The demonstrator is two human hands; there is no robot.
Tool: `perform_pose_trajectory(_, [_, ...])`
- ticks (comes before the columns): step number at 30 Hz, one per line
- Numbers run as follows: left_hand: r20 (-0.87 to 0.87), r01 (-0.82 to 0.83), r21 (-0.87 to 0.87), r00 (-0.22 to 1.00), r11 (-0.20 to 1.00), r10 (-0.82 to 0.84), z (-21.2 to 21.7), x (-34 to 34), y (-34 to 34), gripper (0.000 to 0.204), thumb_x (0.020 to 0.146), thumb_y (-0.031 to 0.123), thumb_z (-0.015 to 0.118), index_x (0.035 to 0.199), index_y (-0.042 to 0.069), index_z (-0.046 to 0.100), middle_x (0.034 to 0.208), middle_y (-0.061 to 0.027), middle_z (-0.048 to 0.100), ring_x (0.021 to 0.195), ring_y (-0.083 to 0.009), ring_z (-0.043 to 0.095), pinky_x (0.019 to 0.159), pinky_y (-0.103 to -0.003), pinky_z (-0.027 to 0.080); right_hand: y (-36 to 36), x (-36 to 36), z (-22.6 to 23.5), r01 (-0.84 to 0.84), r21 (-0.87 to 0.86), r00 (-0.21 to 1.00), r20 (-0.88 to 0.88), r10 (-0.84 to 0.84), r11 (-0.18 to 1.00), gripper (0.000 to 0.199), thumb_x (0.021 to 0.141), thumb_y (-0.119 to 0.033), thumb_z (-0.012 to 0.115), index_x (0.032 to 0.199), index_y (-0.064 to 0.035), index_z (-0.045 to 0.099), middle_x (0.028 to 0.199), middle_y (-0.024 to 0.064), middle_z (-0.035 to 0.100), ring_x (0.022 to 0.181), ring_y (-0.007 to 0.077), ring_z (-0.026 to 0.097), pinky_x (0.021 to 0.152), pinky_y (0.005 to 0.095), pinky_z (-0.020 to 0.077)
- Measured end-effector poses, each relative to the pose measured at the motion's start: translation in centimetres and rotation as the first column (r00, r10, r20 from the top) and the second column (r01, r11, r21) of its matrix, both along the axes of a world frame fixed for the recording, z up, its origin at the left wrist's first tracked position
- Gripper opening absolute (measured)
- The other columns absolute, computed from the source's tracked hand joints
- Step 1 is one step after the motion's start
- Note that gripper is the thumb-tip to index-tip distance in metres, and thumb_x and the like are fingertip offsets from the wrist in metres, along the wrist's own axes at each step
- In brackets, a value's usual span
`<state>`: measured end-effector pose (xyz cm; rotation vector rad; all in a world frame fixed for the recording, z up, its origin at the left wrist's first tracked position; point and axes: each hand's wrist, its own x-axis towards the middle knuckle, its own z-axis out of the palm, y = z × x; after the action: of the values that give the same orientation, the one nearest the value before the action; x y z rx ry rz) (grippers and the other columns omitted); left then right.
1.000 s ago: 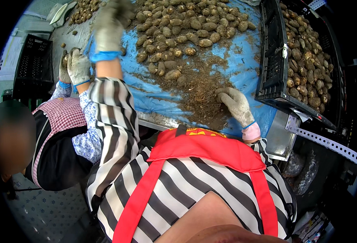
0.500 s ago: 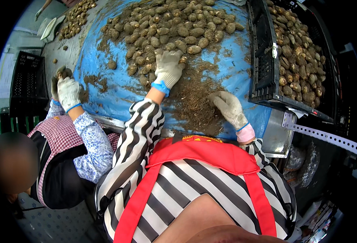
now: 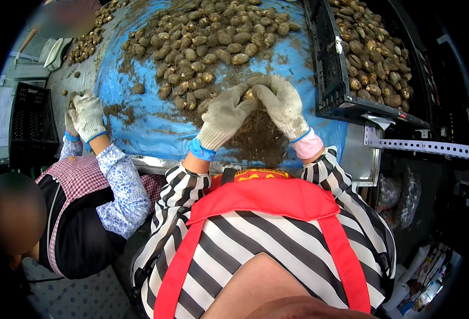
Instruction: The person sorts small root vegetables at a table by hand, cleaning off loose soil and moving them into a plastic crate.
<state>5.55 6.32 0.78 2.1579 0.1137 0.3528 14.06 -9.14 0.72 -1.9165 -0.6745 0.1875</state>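
Both of my hands wear soiled pale knit gloves and meet above the blue sheet [image 3: 154, 125]. Between their fingertips a small brown taro [image 3: 249, 94] shows in part; the gloves hide most of it. My left hand [image 3: 225, 114] is closed on it from the left, and my right hand [image 3: 283, 106] closes round it from the right. Beyond them spreads a heap of soil-covered taros [image 3: 197, 45], a few lying close to my left hand. Loose dirt and root fibres [image 3: 258, 141] cover the sheet under my wrists.
To the right, a black crate [image 3: 324, 58] holds many taros. A co-worker in a checked apron [image 3: 83, 181] works at my left with gloved hands [image 3: 85, 114] together. Behind those hands stands another black crate [image 3: 31, 117]. A perforated metal strip [image 3: 425, 148] juts out at right.
My left hand has drawn back from the heap toward me, bringing a taro. My right hand has risen from the dirt to meet it. The co-worker's hands have come closer together.
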Motion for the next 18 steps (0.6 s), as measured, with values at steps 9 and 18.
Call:
perform_pose_trajectory(9, [-0.005,0.039,-0.495,0.999,0.868,-0.048,1.5,-2.6,-1.5,0.049,0.095,0.022,0.074,0.138,0.002,0.060,0.134,-0.0118,0.066,0.121,-0.0194,0.062,0.105,-0.033,0.049,-2.4,-1.1,0.4,0.056,0.110,0.956,-0.292,-0.022,0.992,0.027,0.100,-0.017,0.061,0.117,0.0014,0.071,0.099,0.0064,0.073,0.087,0.0113,0.064,0.078,0.0278,0.0512])
perform_pose_trajectory(18, [-0.013,0.010,-0.395,1.000,0.919,-0.017,2.1,-4.2,-2.7,0.050,0.096,0.022,0.071,0.140,0.001,0.058,0.135,-0.0155,0.065,0.125,-0.0230,0.060,0.108,-0.035,0.046,-4.3,-4.4,3.2,-0.024,0.281,0.954,-0.281,0.107,0.959,0.029,0.097,-0.008,0.066,0.124,0.0021,0.068,0.107,0.0065,0.073,0.094,0.0092,0.063,0.083,0.0258,0.0522])
